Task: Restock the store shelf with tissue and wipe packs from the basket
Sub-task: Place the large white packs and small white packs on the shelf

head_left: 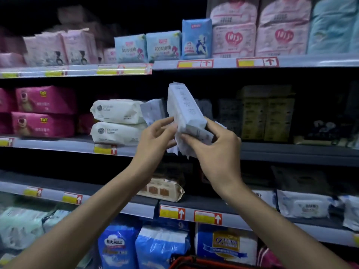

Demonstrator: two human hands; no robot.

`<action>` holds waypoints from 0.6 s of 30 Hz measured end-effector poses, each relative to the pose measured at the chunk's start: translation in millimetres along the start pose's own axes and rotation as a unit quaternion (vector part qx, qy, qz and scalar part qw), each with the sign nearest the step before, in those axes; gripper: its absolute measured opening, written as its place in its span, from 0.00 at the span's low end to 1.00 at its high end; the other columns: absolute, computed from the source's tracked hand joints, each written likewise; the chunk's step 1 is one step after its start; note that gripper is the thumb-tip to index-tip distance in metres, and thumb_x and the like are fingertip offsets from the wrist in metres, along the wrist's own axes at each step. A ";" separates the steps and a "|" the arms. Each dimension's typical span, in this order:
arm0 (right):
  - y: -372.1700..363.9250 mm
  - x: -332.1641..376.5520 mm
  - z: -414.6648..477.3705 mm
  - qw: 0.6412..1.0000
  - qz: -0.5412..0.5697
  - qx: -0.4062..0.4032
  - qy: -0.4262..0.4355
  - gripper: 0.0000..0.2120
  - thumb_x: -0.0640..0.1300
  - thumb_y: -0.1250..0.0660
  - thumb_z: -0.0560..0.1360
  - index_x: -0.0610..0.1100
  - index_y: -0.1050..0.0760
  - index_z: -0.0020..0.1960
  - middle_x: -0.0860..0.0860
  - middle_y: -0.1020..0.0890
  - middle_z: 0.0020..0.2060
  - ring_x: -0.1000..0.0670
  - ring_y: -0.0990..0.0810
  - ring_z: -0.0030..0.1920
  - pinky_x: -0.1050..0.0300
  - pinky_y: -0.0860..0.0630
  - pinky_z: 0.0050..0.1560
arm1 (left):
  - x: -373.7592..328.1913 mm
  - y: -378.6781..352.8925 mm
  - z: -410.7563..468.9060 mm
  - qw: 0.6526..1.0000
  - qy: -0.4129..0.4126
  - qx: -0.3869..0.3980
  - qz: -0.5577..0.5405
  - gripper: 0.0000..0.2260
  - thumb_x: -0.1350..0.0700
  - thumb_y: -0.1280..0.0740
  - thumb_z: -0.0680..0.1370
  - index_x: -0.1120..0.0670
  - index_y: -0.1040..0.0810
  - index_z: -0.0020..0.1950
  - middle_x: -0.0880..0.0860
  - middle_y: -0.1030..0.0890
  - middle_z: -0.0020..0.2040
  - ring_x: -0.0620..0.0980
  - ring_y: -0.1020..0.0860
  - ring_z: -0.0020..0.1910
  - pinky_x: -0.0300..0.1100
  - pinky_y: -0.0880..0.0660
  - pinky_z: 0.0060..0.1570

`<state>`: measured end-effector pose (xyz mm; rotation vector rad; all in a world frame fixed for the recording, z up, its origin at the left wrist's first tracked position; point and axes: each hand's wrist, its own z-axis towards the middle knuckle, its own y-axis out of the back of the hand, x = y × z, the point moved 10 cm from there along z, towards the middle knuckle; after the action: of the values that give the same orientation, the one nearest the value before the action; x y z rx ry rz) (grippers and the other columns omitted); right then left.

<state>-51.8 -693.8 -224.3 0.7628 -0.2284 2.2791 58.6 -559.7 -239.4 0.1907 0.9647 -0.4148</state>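
We've got both hands up in front of the middle shelf (291, 152), and both are on the same thing: a white wipe pack (184, 107), held up on end and tilted a bit so its top leans left. Our right hand (217, 152) is clamped around the bottom of it, thumb across the front and fingers wrapped behind. Our left hand (155, 136) has its fingertips touching the pack's left edge, more steadying than gripping. There looks to be a second, thinner white pack (182, 147) tucked under the first in that same right hand, but it's crumpled and blurry so we can't say for sure.

The pack is up in the air, not on the shelf, hovering in front of the dark gap just right of the two stacked cream packs (118, 121). Another pale pack (151, 111) sits tilted on the shelf right behind our left fingers. Further left are the pink packs (44, 111). Way down at the bottom edge we can just see the red rim of the basket (194, 262).
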 end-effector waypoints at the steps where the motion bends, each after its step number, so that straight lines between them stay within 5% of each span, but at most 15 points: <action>1: -6.9 -1.6 7.5 1.000 0.000 -0.008 -0.002 0.13 0.47 0.21 0.73 0.50 0.15 0.58 0.57 0.13 0.43 0.57 0.15 0.46 0.49 0.16 0.41 | -2.8 3.9 5.3 1.000 -0.005 -0.005 0.009 0.15 0.52 0.32 0.83 0.53 0.21 0.70 0.51 0.12 0.55 0.48 0.14 0.56 0.44 0.18 0.58; 6: -33.5 -6.1 35.3 0.998 -0.045 -0.050 0.004 0.05 0.48 0.21 0.73 0.49 0.15 0.48 0.56 0.16 0.34 0.57 0.17 0.37 0.54 0.21 0.37 | -14.6 18.6 28.1 0.991 -0.050 -0.008 0.126 0.13 0.52 0.39 0.87 0.41 0.20 0.67 0.46 0.13 0.40 0.50 0.13 0.39 0.43 0.17 0.39; 9: -48.1 -11.1 43.9 0.994 -0.087 -0.059 0.019 0.04 0.50 0.23 0.74 0.51 0.16 0.47 0.56 0.17 0.32 0.55 0.18 0.35 0.51 0.21 0.36 | -9.3 26.9 40.1 0.984 -0.058 -0.017 0.170 0.14 0.53 0.41 0.88 0.37 0.22 0.67 0.52 0.24 0.28 0.50 0.24 0.27 0.40 0.26 0.28; 15: -65.1 -21.3 63.4 0.991 -0.103 -0.087 0.012 0.05 0.47 0.25 0.76 0.48 0.18 0.42 0.55 0.20 0.28 0.55 0.22 0.30 0.62 0.32 0.30 | 0.6 27.6 58.4 0.984 -0.048 -0.016 0.169 0.20 0.56 0.37 0.86 0.44 0.28 0.78 0.52 0.16 0.36 0.47 0.18 0.31 0.37 0.25 0.29; 18: -78.5 -28.8 78.5 0.989 -0.127 -0.077 -0.002 0.09 0.49 0.25 0.76 0.47 0.22 0.42 0.54 0.20 0.31 0.53 0.20 0.33 0.59 0.30 0.31 | 6.5 28.4 62.9 0.980 -0.050 -0.023 0.191 0.26 0.60 0.36 0.85 0.47 0.35 0.82 0.52 0.15 0.43 0.49 0.15 0.38 0.45 0.18 0.36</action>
<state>54.0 -681.7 -181.7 0.6750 -0.2894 1.9942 121.4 -556.9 -210.2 0.3044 0.8159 -0.0490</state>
